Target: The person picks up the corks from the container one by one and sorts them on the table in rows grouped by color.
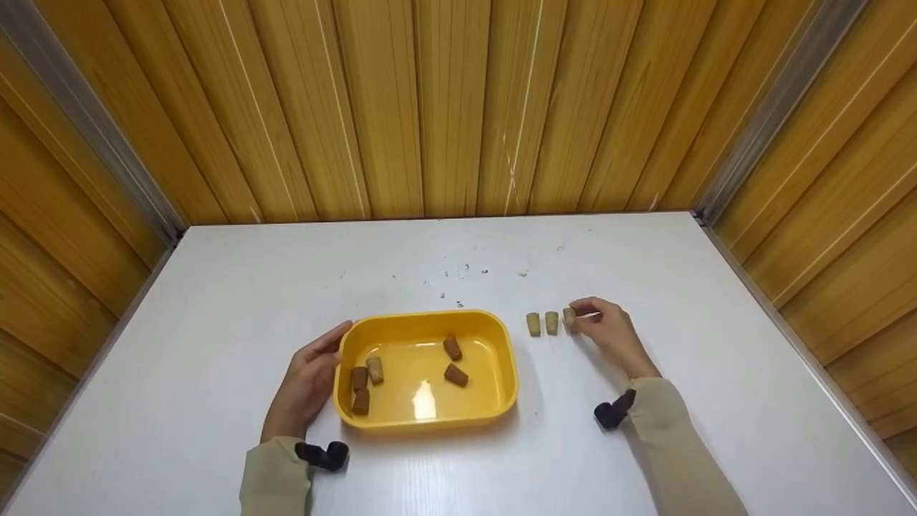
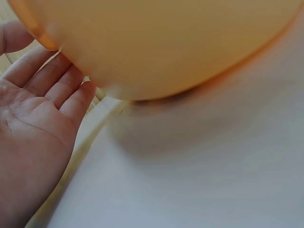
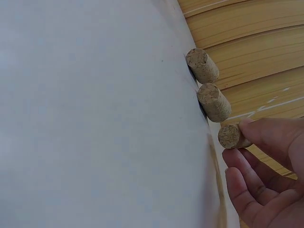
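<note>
My left hand [image 1: 309, 381] lies along the left end of a yellow plastic tray [image 1: 426, 424]. Its fairly straight fingers [image 2: 45, 78] touch the outer wall, and the thumb is near the rim. Inside the tray are a light cork stopper [image 1: 375, 370] and several brown stoppers [image 1: 455, 375]. To the right of the tray, my right hand [image 1: 612, 333] pinches a light tapered cork stopper [image 3: 230, 136] between thumb and fingers. Two similar cork stoppers [image 1: 534, 324] lie beside it in a row, shown also as light corks [image 3: 213, 102] in the right wrist view.
The white table [image 1: 236, 287] carries small dark marks [image 1: 485, 271] behind the tray. Wood-patterned panels [image 1: 451, 107] enclose the table at the back and both sides. A black wrist camera [image 1: 615, 411] is on each sleeve.
</note>
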Tool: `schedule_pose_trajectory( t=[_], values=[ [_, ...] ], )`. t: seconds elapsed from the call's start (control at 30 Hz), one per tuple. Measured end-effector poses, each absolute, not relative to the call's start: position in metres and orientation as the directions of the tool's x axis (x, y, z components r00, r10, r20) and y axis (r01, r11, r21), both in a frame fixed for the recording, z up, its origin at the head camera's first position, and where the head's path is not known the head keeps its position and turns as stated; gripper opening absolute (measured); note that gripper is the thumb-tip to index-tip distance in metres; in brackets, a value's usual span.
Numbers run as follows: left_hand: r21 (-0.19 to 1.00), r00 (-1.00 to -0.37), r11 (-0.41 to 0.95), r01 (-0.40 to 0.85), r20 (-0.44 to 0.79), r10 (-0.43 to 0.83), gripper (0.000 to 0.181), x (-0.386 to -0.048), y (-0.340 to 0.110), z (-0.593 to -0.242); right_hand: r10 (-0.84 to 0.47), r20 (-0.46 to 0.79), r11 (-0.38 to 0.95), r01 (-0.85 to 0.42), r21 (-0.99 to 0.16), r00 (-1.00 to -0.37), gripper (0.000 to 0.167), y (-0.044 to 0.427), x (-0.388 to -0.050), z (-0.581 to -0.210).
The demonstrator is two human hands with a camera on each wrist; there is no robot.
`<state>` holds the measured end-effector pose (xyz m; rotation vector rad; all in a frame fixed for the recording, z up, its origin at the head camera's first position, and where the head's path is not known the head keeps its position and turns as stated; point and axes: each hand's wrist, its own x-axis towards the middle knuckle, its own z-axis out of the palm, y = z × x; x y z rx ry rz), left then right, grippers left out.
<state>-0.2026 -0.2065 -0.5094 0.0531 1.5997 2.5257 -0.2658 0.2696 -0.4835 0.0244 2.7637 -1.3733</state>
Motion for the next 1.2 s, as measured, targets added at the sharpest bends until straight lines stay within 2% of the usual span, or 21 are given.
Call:
schedule_pose_trajectory(
  t=[0.7,1.2],
  values=[
    [0.910,-0.988,-0.402,-0.103,-0.047,0.148,0.054,-0.2042,-0.2074,-0.5103,-0.005,-0.146,0.644,0.109,-0.758,-0.989,0.044,0.2715,-0.2662,-0.4826],
    [0.908,-0.987,-0.405,-0.110,-0.050,0.154,0.054,-0.2031,-0.2066,-0.5100,-0.022,-0.121,0.665,0.076,-0.743,-0.992,0.045,0.2716,-0.2654,-0.4812]
  ],
)
